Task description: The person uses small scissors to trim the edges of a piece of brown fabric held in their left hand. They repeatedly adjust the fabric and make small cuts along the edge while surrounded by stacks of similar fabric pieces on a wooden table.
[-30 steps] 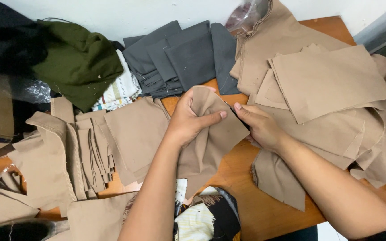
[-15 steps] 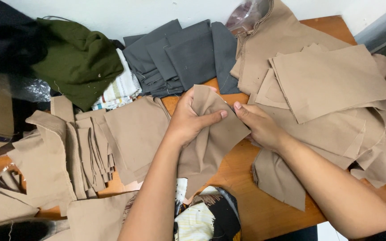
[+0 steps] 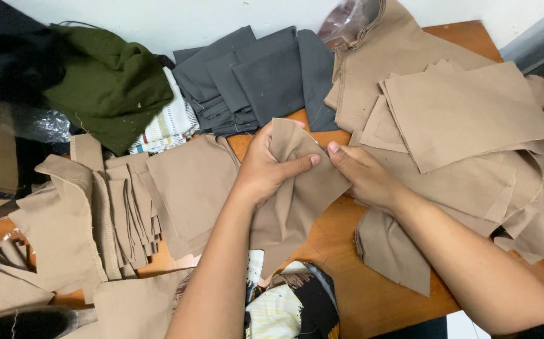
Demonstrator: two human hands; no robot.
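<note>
Both of my hands grip one tan fabric piece [image 3: 297, 194] over the middle of the wooden table [image 3: 347, 276]. My left hand [image 3: 266, 166] pinches its upper edge, thumb laid across the cloth toward the right. My right hand [image 3: 363, 179] holds the same piece from the right side, thumb tip almost meeting the left thumb. The cloth hangs crumpled below the hands toward the table's front edge.
Tan cut pieces [image 3: 467, 113] are piled at the right, more tan strips and panels [image 3: 108, 207] at the left. Dark grey folded cloth [image 3: 259, 75] lies at the back, a green garment [image 3: 108, 81] at back left, a patterned cloth [image 3: 291, 307] in front.
My hands have drawn slightly closer on the tan piece and bunched it more. Nothing else moved.
</note>
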